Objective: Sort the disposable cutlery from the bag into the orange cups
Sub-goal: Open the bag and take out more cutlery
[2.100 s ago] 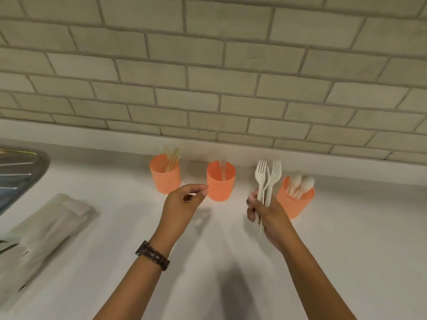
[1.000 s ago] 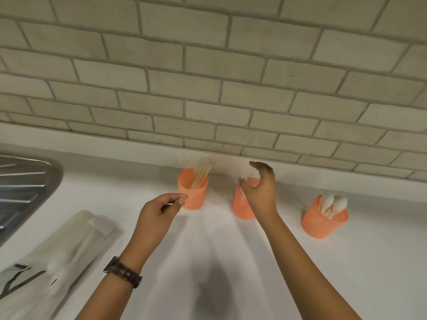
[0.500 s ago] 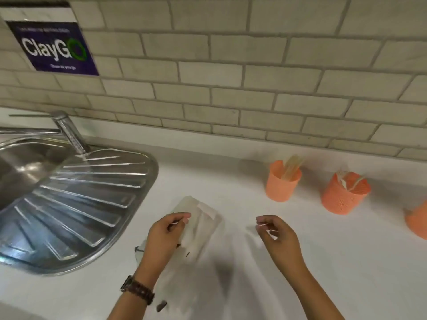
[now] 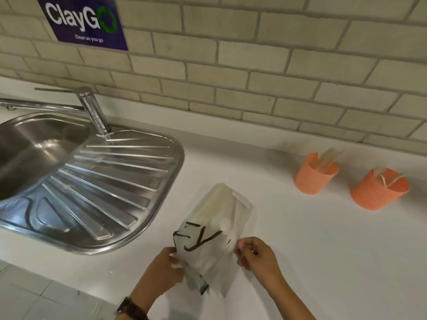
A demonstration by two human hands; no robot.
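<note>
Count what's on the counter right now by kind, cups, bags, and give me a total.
Orange cups: 2 (one holding sticks, one holding forks)
Translucent bag: 1, held by both hands (left, right)
Total: 3

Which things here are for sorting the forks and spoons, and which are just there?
For the job:
- bag, held by the left hand and right hand
- left cup with flat sticks
- right cup with cutlery

Just there:
- sink
- tap
- ClayGo sign
- watch
</note>
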